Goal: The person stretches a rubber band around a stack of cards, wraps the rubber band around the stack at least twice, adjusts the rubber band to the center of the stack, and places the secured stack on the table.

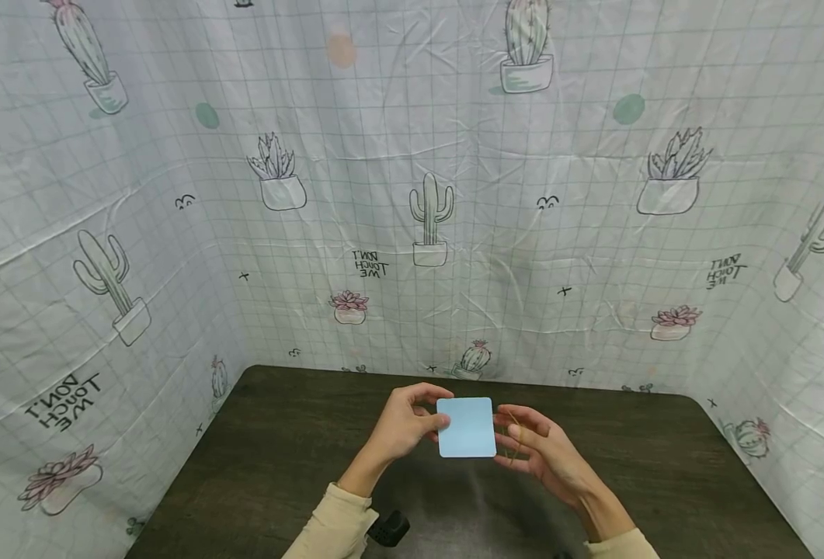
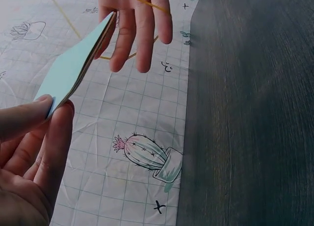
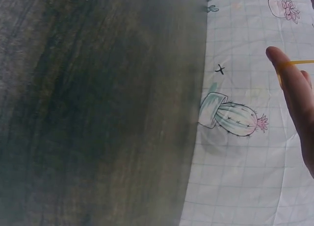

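Observation:
A light blue square card with rounded corners (image 1: 467,428) is pinched at its left edge by my left hand (image 1: 403,423), thumb on the front face. Seen edge-on in the left wrist view, it shows more than one thin layer. Just right of it, my right hand (image 1: 540,446) spreads its fingers and thumb inside a yellow rubber band (image 2: 142,1), which is stretched across them. The card's right edge lies close to the right fingers; whether they touch cannot be told. In the right wrist view only part of that hand shows, with the band (image 3: 299,62) over a finger.
Both hands are above a dark wooden table (image 1: 300,419). A white gridded curtain (image 1: 384,194) printed with cacti surrounds its back and sides. A small black device (image 1: 389,529) is at the left wrist.

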Motion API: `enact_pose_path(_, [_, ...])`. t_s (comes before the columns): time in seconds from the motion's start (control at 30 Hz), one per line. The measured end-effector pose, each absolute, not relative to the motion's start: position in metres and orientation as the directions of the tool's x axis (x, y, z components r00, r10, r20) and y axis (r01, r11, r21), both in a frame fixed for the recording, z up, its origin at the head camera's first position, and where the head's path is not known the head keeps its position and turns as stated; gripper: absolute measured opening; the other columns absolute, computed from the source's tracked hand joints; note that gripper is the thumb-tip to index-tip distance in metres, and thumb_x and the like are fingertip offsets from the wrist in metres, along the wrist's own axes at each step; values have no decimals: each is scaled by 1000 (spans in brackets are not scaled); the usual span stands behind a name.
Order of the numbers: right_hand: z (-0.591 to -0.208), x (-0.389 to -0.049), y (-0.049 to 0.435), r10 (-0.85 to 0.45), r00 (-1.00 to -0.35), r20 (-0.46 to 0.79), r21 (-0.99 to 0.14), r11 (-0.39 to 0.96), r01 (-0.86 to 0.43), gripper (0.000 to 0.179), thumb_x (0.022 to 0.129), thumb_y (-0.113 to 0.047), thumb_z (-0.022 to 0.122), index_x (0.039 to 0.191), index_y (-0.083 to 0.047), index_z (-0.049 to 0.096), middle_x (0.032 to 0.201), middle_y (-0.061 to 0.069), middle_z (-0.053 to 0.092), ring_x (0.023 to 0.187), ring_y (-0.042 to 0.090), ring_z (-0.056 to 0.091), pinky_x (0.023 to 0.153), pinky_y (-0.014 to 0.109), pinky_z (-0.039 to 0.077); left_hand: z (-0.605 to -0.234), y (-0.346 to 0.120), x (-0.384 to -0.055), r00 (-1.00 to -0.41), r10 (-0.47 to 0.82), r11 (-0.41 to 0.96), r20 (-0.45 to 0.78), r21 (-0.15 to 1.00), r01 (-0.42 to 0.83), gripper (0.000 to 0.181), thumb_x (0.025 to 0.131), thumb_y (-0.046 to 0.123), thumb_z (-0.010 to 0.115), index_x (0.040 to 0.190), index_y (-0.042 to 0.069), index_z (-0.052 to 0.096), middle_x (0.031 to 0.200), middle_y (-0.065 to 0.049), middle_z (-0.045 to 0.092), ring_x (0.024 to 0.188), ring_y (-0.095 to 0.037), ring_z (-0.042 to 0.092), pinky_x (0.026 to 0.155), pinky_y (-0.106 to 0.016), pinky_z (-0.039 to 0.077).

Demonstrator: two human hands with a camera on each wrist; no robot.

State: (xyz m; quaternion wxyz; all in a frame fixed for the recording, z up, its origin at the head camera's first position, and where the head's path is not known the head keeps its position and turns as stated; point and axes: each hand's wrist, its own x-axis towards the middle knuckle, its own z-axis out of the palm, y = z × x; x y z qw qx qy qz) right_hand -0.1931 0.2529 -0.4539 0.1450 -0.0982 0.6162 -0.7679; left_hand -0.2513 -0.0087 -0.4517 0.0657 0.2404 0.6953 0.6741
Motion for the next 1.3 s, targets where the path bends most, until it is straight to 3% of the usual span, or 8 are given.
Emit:
enact_pose_path(0.13, [-450,-196,249,-340,-940,-28,-983,-159,87,58,105,-18,53,151,7,29,139,11,48,124,29,56,97,54,51,-451,-6,-251,-870,435,-7,234,967,256,31,87,-7,73,117,1,72,101,-15,67,63,-51,60,52,-26,56])
enact_pose_path(0.2, [-448,-197,247,-340,-940,-26,-987,-142,78,56,104,-18,55,150,5,32,142,11,47,125,30,55,95,53,52,-451,-5,-250,-866,443,10,233,964,265,31,87,-7,74,117,1,73,101,-14,67,64,-51,61,52,-25,55])
enact_pose_path(0.43, [-445,-200,241,-380,-925,-23,-991,-112,71,50,102,-18,57,145,-1,40,136,12,49,116,27,56,93,53,53,-450,0,-248,-863,456,76,220,956,283,31,86,-11,72,116,-2,73,100,-13,65,52,-21,59,50,-23,52])
enact_pose_path(0.67, [-447,-200,233,-383,-921,-72,-992,-72,108,58,101,-18,60,148,2,34,129,12,53,110,26,59,91,52,55,-427,-1,-231,-863,446,55,235,956,289,30,86,-14,70,115,-4,73,97,-19,66,65,-56,58,50,-22,52])
enact_pose_path(0.77, [-449,-200,231,-379,-921,-90,-990,-67,124,60,101,-18,61,149,4,32,127,12,53,109,26,59,90,52,55,-422,-2,-227,-872,431,65,230,956,285,28,86,-14,71,112,-6,73,93,-18,66,67,-57,58,50,-23,52])
enact_pose_path(0.97, [-454,-199,228,-379,-921,-89,-991,-57,120,62,100,-17,63,148,5,31,126,14,53,107,27,61,90,55,54,-433,-1,-233,-894,395,103,212,956,273,23,85,-14,71,106,-6,74,91,-21,69,72,-56,61,50,-20,51])
enact_pose_path(1.3, [-461,-198,225,-392,-916,-85,-990,-73,123,69,101,-16,62,152,6,21,133,19,50,109,28,62,92,58,53,-458,-1,-250,-907,347,55,237,961,272,23,83,-8,77,104,1,77,89,-13,71,61,-37,64,50,-25,54])
